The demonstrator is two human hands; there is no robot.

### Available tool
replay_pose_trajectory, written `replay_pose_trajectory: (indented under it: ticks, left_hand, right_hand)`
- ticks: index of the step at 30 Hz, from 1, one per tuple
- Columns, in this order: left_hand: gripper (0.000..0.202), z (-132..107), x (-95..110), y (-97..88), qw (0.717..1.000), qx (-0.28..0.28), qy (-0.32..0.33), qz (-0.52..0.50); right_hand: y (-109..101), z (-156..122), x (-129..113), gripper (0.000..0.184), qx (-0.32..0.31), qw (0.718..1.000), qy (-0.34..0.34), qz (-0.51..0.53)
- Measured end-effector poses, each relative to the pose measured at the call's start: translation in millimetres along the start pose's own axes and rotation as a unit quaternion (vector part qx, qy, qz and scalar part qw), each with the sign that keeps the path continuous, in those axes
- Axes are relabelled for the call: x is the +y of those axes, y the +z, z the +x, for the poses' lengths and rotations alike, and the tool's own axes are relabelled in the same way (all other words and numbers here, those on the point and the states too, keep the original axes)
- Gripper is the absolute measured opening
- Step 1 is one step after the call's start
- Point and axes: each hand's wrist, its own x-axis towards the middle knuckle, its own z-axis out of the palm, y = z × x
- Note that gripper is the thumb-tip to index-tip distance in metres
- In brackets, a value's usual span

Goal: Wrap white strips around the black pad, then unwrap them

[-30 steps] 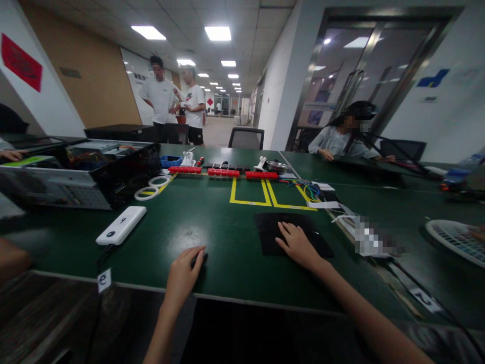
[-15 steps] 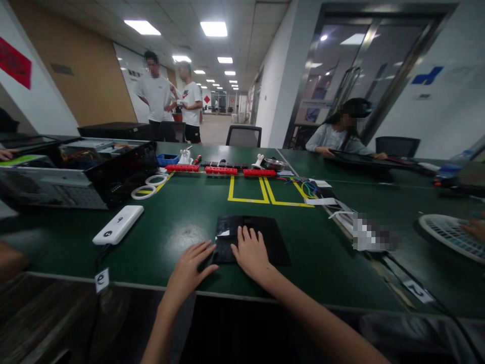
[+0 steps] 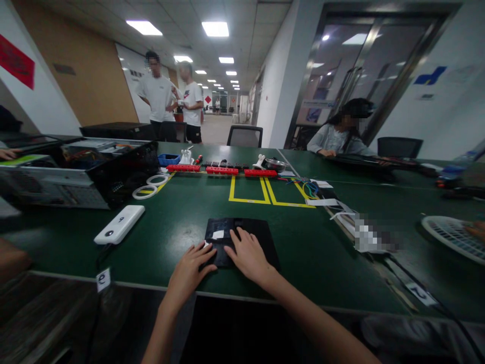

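A flat black panel-like thing (image 3: 265, 241) lies on the green table in front of me; its exact kind I cannot tell. Near its left side it carries a small white patch (image 3: 218, 234). My right hand (image 3: 248, 253) rests on top of it, palm down with fingers spread. At the left edge, my left hand (image 3: 192, 268) lies with fingers stretched out, the fingertips over the panel's lower left part. A second bit of white shows by those left fingertips.
Left stands an opened computer case (image 3: 68, 177), with white tape rings (image 3: 144, 192) and a white power bank-like box (image 3: 120, 223) nearby. Red strips (image 3: 222, 171) line the back. Right are coloured wires (image 3: 310, 189) and a white grille (image 3: 452, 236). Other people sit or stand around.
The black panel has slid a little left under my right hand. My left fingertips now overlap its left edge, and more of the white patch shows.
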Motion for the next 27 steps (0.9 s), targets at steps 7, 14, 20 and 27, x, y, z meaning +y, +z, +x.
replay_pose_trajectory:
  ticks: [7, 14, 20, 27]
  left_hand:
    - [0.037, 1.8, 5.2, -4.2, 0.999, -0.018, -0.03, -0.017]
    - [0.036, 1.2, 5.6, -3.8, 0.999, 0.002, -0.027, -0.036]
    - [0.036, 1.8, 6.7, -5.8, 0.999, -0.008, -0.032, -0.035]
    - [0.036, 1.1, 6.7, -5.2, 0.999, -0.004, -0.033, -0.023]
  right_hand:
    - [-47.2, -26.5, 122.6, 0.049, 0.108, 0.955, 0.272, -0.044]
    - [-74.2, -97.1, 233.5, 0.062, 0.21, 0.814, 0.542, -0.006]
    - [-72.1, -107.7, 264.6, 0.062, 0.154, 0.792, 0.59, 0.032]
    - [-67.2, -110.4, 284.3, 0.026, 0.236, 0.787, 0.565, 0.081]
